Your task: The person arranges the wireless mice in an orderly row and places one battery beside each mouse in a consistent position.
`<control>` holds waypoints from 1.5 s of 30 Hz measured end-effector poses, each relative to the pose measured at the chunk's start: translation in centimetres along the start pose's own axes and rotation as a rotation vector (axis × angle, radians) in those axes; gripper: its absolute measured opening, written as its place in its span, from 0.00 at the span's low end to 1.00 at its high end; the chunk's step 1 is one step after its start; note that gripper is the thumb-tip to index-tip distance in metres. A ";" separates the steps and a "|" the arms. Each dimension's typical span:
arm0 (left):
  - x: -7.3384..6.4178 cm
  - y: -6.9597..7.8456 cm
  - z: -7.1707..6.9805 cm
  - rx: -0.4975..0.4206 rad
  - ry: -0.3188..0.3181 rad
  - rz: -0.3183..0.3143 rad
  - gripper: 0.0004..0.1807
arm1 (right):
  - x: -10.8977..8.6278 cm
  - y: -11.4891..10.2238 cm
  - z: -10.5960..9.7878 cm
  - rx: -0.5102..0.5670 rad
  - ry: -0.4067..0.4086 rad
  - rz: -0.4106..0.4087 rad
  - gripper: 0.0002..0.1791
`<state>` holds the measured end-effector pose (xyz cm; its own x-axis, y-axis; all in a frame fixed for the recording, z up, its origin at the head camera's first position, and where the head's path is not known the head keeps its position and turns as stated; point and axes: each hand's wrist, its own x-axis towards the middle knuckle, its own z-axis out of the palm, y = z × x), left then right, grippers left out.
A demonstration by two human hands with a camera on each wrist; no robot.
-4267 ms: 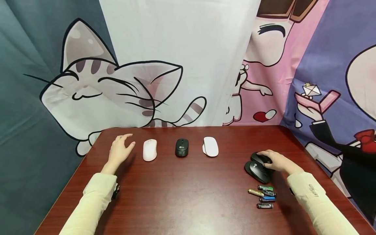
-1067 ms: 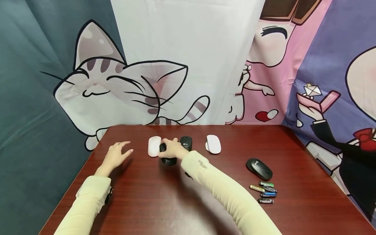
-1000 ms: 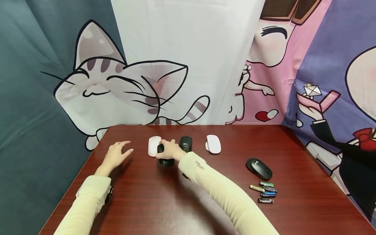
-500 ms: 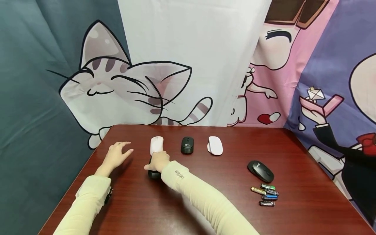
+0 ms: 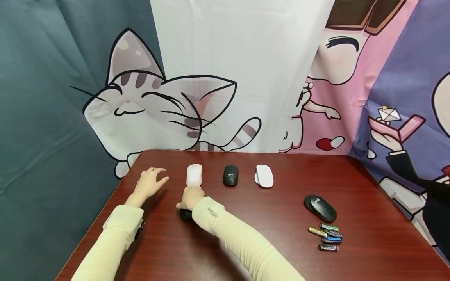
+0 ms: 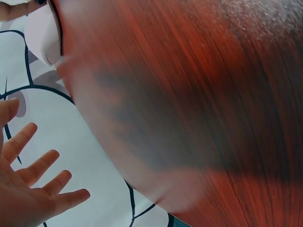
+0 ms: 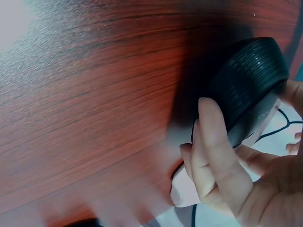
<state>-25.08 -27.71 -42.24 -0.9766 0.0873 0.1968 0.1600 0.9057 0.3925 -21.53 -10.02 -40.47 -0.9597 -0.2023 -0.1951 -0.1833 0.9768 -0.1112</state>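
Observation:
My right hand [image 5: 191, 198] grips a black computer mouse [image 5: 185, 214] on the left part of the table, right in front of a pinkish-white mouse [image 5: 194, 175]. Seen from the right wrist, thumb and fingers clasp the two sides of the black mouse [image 7: 253, 71], its ribbed rear end facing the camera. The back of the hand hides most of it in the head view. Left of these, my left hand [image 5: 147, 185] hovers near the table's left edge, fingers spread and nothing in them. The left wrist view shows the same spread fingers [image 6: 38, 170].
Along the back of the brown table [image 5: 267, 234] lie a small black mouse [image 5: 230, 175] and a white mouse [image 5: 264, 176]. Farther right is another black mouse [image 5: 320, 208], with several batteries [image 5: 330, 240] in front of it. A printed cloth [image 5: 246, 58] hangs behind.
My right hand has carried one black mouse from the pair at the right across to the left, lately bringing it in front of the pinkish-white mouse. My left hand stays much the same.

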 end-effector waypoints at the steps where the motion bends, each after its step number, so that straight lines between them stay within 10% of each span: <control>1: 0.1 0.1 0.0 0.006 0.000 0.007 0.23 | 1.1 -0.9 1.1 -0.047 0.000 0.035 0.29; 12: 1.1 1.5 0.2 0.080 -0.016 0.038 0.22 | 2.0 -0.8 1.0 -0.124 0.056 0.055 0.33; 30: 1.3 2.4 2.1 0.077 -0.022 0.033 0.22 | 2.8 -0.9 2.2 -0.091 -0.076 0.058 0.35; 45: 1.3 2.4 2.7 0.070 -0.020 0.040 0.21 | 1.5 1.4 -0.1 -0.062 -0.119 -0.115 0.32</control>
<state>-26.38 -24.26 -43.47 -0.9724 0.1321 0.1925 0.1896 0.9279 0.3211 -23.27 -8.94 -40.80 -0.9004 -0.3159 -0.2991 -0.3063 0.9486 -0.0797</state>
